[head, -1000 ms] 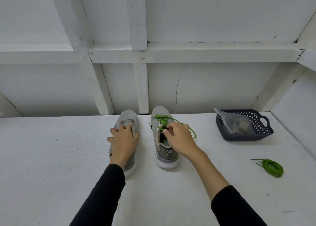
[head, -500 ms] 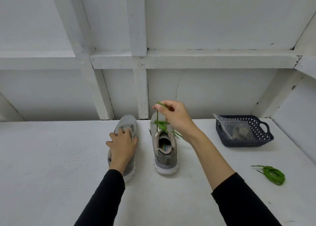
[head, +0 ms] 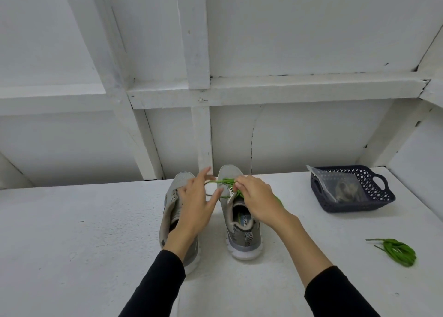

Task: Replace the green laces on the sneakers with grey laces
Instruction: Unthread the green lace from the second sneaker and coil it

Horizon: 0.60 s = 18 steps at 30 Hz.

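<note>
Two grey sneakers stand side by side on the white table, toes pointing away from me. The left sneaker (head: pixel 172 211) shows no lace. The right sneaker (head: pixel 242 235) still carries a green lace (head: pixel 226 181) over its tongue. My right hand (head: pixel 256 201) pinches that lace above the eyelets. My left hand (head: pixel 195 206) hovers over the left sneaker with fingers spread, its fingertips at a loop of the lace. Grey laces sit in a clear bag (head: pixel 342 189) at the right.
The bag leans in a dark blue perforated basket (head: pixel 381 201) at the back right. A loose bundle of green lace (head: pixel 399 252) lies on the table (head: pixel 72 232) near the right edge. A white panelled wall rises just behind the sneakers.
My left hand lifted off the left sneaker and moved right toward the lace. My right hand, raised with the lace half a second ago, came back down to the right sneaker.
</note>
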Available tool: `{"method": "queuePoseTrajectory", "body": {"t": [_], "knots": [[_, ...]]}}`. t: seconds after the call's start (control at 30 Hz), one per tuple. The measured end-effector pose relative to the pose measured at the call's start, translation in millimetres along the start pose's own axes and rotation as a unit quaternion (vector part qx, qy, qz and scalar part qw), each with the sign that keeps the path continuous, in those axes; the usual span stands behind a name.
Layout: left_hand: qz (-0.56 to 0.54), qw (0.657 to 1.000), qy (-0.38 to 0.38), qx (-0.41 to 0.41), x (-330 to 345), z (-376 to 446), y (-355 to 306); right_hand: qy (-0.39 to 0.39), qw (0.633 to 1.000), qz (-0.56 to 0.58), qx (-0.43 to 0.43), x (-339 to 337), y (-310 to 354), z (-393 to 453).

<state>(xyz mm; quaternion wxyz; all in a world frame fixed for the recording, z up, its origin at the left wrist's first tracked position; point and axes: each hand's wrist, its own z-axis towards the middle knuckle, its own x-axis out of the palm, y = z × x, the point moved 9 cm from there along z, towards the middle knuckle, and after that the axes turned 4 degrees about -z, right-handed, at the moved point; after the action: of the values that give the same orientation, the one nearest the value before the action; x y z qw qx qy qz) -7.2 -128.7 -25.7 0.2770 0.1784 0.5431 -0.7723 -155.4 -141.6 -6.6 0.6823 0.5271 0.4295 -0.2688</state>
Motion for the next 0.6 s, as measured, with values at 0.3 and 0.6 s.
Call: {"method": "queuePoseTrajectory", "body": {"t": [0.3, 0.6], "knots": [[-0.554, 0.747, -0.145, -0.336, -27, 20, 55, -0.050, 0.985, 0.136, 0.096, 0, -54, 0], [0.053, 0.958, -0.022, -0.281, -37, 9, 47, -0.014, 0.987, 0.128, 0.092, 20, -58, -5]]}}
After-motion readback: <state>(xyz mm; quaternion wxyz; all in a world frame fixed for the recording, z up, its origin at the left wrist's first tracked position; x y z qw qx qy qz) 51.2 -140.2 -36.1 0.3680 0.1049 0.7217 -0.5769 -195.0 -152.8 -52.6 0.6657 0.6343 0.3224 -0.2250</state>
